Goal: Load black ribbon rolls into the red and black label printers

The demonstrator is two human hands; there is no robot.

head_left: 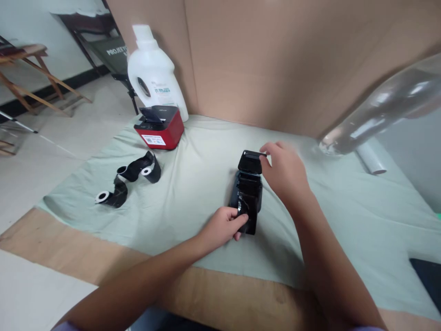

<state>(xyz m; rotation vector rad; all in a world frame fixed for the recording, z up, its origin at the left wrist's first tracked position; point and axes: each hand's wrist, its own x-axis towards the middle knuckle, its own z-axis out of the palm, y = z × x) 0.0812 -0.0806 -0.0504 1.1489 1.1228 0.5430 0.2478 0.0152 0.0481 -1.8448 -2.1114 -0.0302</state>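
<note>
A small black device, which looks like a portable receipt printer, lies on the cloth with its lid raised at the far end. A shiny black strip runs out of it toward me. My left hand pinches the strip near its loose end, thumb on top. At the lid's right corner, the thumb and forefinger of my right hand are closed on the edge. This hand is slightly blurred. Whatever sits inside the device is hidden by the strip.
To the left lie black paper rolls with white cores, partly unwound. Behind them stand a red and black box-shaped machine and a white detergent bottle. Cardboard closes off the back; a clear plastic tube leans in at right.
</note>
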